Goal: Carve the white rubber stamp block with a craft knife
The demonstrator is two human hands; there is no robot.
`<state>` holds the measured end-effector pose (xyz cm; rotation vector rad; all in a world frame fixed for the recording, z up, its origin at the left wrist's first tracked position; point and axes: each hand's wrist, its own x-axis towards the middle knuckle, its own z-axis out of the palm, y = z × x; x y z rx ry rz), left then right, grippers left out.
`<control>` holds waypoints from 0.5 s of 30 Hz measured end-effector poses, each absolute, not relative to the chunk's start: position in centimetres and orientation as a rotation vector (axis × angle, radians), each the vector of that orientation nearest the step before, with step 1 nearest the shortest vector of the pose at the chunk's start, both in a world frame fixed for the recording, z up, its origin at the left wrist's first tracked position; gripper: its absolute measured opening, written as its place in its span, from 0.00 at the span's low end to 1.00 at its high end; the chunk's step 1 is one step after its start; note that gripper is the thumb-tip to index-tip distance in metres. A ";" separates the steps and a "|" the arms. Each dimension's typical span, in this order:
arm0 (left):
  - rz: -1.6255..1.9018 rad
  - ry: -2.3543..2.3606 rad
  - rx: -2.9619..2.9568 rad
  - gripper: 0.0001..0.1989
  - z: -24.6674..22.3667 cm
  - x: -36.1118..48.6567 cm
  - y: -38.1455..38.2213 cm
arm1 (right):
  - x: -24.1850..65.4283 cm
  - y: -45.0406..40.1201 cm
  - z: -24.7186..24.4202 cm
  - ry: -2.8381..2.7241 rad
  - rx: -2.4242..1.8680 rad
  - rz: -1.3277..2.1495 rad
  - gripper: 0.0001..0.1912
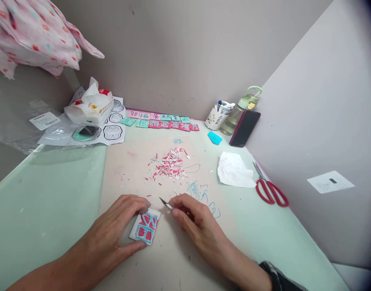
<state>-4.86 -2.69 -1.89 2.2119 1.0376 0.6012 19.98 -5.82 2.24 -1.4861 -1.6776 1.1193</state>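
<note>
Between the thumb and fingers of my left hand (120,228) is a small square carving block (146,227), gripped by its top and bottom edges. A character outlined in blue shows on its face, with red areas inside and white cut-away parts around. My right hand (197,224) is closed on a craft knife (166,203), its pointed blade aimed up and left. The blade tip is just above the block's upper right corner, apart from it. Beyond both hands, a pile of red and white shavings (172,163) lies on the beige board (118,161).
Carved character tiles (164,124) line the back. At the right are red-handled scissors (271,190), a white tissue (235,169), a phone (245,128), a bottle (233,117), a pen jar (217,115) and a blue piece (214,138). A tissue pack (93,107) sits on printed sheets (114,131) at left.
</note>
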 end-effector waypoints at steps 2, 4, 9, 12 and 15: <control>0.652 1.055 2.239 0.25 -1.8 -4.8 -2.9 | 20.0 -5.9 2.4 -1.767 -1.463 1.045 0.08; 0.657 1.090 2.262 0.26 -1.6 -4.5 -3.1 | 20.2 -6.1 2.5 -1.817 -1.448 0.995 0.08; 0.609 1.153 2.294 0.33 -1.4 -3.9 -3.8 | 20.4 -6.7 2.3 -1.807 -1.444 0.940 0.07; 0.582 1.122 2.326 0.35 -1.8 -3.9 -3.9 | 20.3 -7.0 2.2 -1.837 -1.460 0.945 0.07; 0.587 1.112 2.354 0.35 -2.3 -4.1 -3.7 | 20.5 -7.2 2.0 -1.891 -1.470 0.920 0.08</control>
